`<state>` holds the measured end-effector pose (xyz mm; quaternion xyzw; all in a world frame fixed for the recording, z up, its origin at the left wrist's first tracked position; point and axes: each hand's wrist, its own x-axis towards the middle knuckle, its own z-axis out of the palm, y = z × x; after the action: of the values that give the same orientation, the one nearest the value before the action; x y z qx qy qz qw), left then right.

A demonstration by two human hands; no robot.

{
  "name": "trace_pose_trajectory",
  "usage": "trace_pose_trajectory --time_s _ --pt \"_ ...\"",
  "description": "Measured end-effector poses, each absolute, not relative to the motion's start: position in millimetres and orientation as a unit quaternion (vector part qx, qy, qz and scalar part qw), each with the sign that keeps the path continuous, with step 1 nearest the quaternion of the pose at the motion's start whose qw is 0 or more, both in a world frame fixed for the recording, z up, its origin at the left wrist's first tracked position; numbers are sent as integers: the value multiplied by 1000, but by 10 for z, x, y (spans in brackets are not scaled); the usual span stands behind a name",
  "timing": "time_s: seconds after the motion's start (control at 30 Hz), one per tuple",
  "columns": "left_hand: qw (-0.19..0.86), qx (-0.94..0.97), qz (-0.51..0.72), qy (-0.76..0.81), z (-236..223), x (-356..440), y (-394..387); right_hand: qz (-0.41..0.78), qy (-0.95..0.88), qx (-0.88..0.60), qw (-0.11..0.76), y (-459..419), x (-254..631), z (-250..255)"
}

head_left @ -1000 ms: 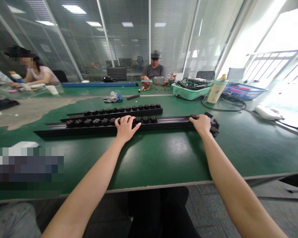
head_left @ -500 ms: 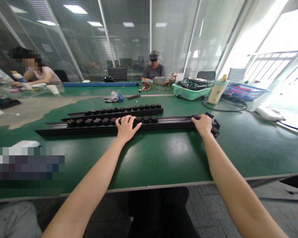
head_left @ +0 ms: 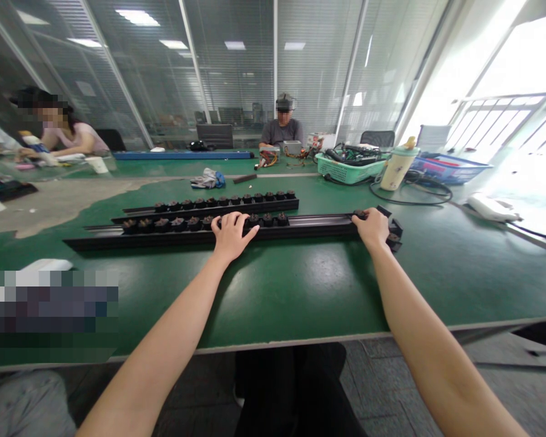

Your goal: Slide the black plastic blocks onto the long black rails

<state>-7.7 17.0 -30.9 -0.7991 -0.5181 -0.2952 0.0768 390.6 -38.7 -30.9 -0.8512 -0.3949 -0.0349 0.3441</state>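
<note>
Where hands [head_left: 230,238] [head_left: 374,229] touch — black rail [head_left: 321,229]

Green table [head_left: 282,291], black rails [head_left: 141,243], mint basket [head_left: 346,170], pale-yellow bottle [head_left: 397,170]

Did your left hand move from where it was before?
No, the left hand hasn't visibly shifted against the gray-and-blue cloth lying farther back on the table.

Left hand [head_left: 230,237] covers some round black parts [head_left: 177,223] in the near rail [head_left: 164,241]. Right fingers mostly hide the part [head_left: 358,214] under them. Lower-left item [head_left: 50,300] pixelated, unreadable. Both forearms cut off at bottom edge.
</note>
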Motion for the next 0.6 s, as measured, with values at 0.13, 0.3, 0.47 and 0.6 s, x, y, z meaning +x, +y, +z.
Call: trace_pose_trajectory --time_s 0.13,0.3,0.47,0.6 --pt "75 -799 -295 -518 -310 -76 172 -39 -395 -851 345 -389 3907 -311" --pt "74 -799 -301 -516 -319 -78 178 -51 -391 -852 344 -387 3906 -323" --pt "74 -799 -301 -515 -311 -77 168 -53 -383 -861 330 -384 3907 -316" --pt "73 -799 -298 -517 -301 -71 157 -49 -385 -864 321 -388 3909 -299"
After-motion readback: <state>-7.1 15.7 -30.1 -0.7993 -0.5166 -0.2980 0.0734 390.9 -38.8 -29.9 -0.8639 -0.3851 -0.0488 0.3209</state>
